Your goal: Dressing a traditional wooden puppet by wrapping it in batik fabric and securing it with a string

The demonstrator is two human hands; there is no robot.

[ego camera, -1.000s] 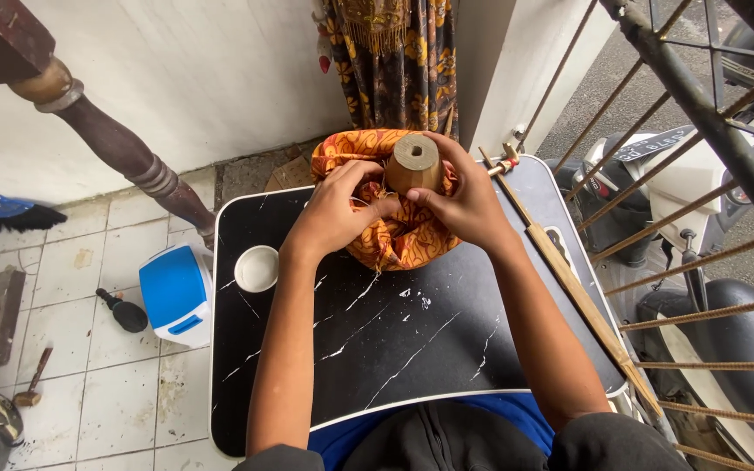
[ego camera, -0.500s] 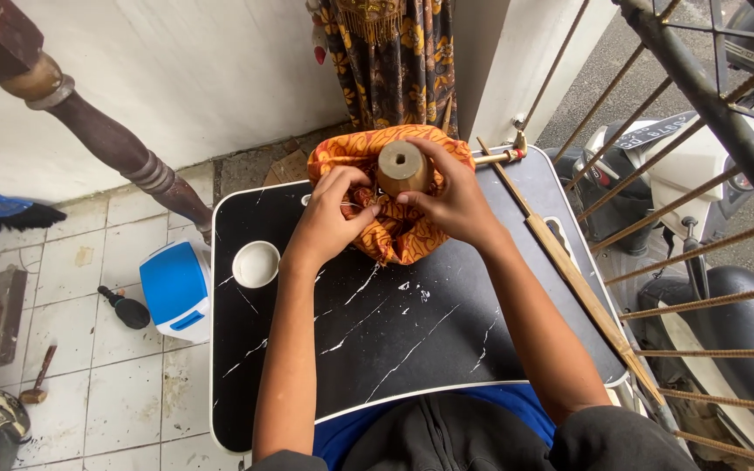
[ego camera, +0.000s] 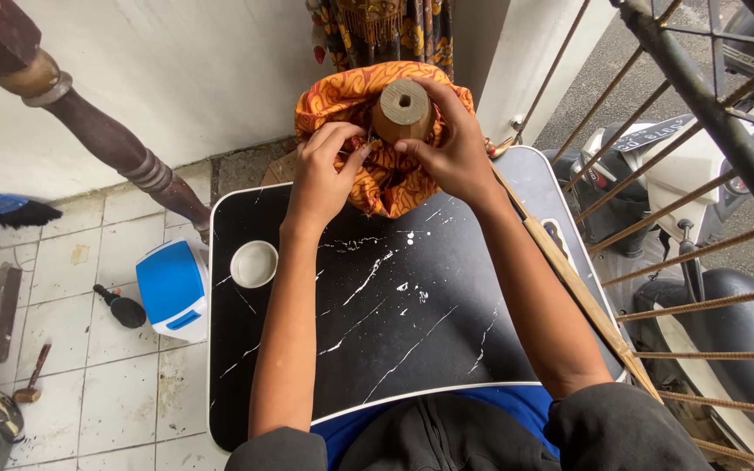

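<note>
Open black marbled tabletop (ego camera: 412,331) between the forearms, small white cup (ego camera: 254,263) blocking left edge, wooden stick (ego camera: 569,279) lining right edge, orange cloth bundle (ego camera: 368,148) filling far end.

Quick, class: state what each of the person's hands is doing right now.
Left hand: fingers pinched shut on the orange patterned cloth.
Right hand: closed around the wooden cylinder.

A home porch or veranda. White floor tiles (ego camera: 63,349), a turned wooden post (ego camera: 106,144) and iron railing bars (ego camera: 700,113) show it. A parked scooter (ego camera: 709,288) stands just outside
</note>
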